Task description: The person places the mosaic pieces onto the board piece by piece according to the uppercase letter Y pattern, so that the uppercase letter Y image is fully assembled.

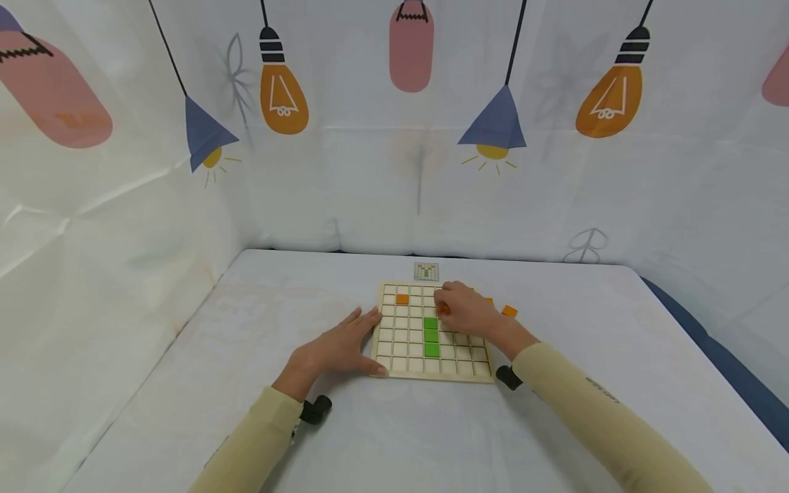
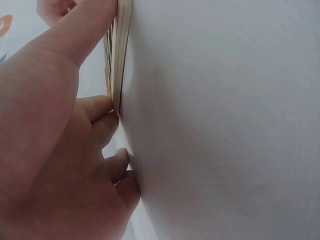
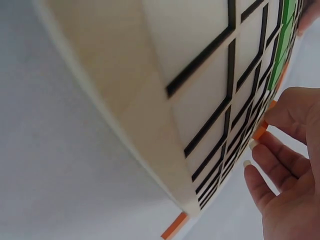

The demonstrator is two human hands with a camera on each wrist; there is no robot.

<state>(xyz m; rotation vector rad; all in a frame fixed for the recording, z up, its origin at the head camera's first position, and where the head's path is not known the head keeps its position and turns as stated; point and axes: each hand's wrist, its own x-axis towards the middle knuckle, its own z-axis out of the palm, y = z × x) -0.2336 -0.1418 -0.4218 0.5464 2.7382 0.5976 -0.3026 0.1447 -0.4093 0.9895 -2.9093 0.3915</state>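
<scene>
I count one gridded board (image 1: 401,348) on one table (image 1: 185,383), one small patterned card (image 1: 426,271), three green tiles (image 1: 431,336) and four orange tiles (image 1: 403,299) (only those I can make out). There are also two tan sleeves (image 1: 253,445) and two black wrist devices (image 1: 317,409). The backdrop (image 1: 370,178) shows two orange bulbs (image 1: 284,99), two blue lampshades (image 1: 498,122) and three pink shapes (image 1: 411,51).

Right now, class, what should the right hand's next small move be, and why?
I'd probably have the right hand ease the pinched orange tile down into a square of the gridded board: thumb and finger already grip it at the board, and the left hand rests against the board's edge, likely steadying it.
</scene>
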